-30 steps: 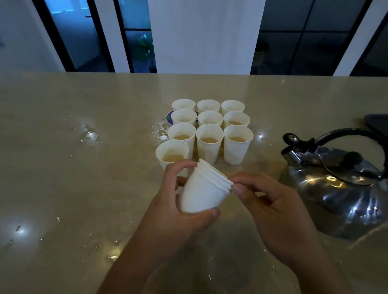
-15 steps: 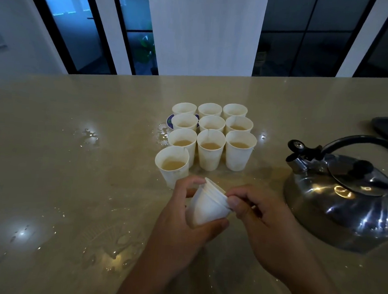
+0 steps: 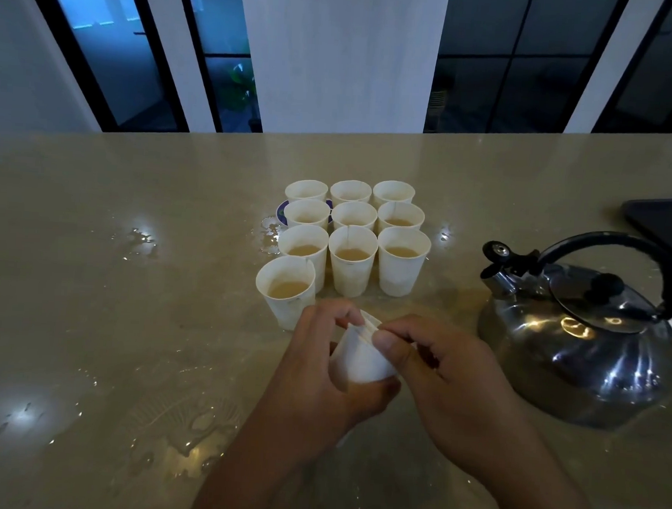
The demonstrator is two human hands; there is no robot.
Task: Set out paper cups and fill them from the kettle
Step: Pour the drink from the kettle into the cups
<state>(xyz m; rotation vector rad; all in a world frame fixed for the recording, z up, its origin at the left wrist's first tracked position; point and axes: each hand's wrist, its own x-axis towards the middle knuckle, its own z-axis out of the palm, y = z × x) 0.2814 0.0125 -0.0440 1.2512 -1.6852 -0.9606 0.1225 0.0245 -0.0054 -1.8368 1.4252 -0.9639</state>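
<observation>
Head cam: my left hand [image 3: 319, 365] is wrapped round the small stack of paper cups [image 3: 359, 360], fingers curled over the far side, thumb under the base end. The stack lies tilted, its long axis running from base (near me, low left) up to the rims, which point away and a bit to the right. My right hand [image 3: 443, 373] is closed in a pinch at those rims, thumb and forefinger on the outermost lip; can't tell if I've got just one cup or two between the pads.

That's the relation the next move hangs on, I reckon: rims face the right hand, so the pull goes along the stack's axis, away from the left palm, w/ the left only bracing. Pull sideways and the lip will prob crumple.

Filled cups [image 3: 353, 235] sit just beyond both hands, three rows of three, and a tenth cup [image 3: 285, 290] fwd-left of my left knuckles, close to touching them. The open spot for the next cup looks to be right of that one, straight ahead of the stack.

Kettle [image 3: 581, 332] stands to the right of my right hand, near but apart, spout aimed toward the cups. Right hand is the nearer one for it. Counter [image 3: 89, 278] is wet in patches left of my hands.
</observation>
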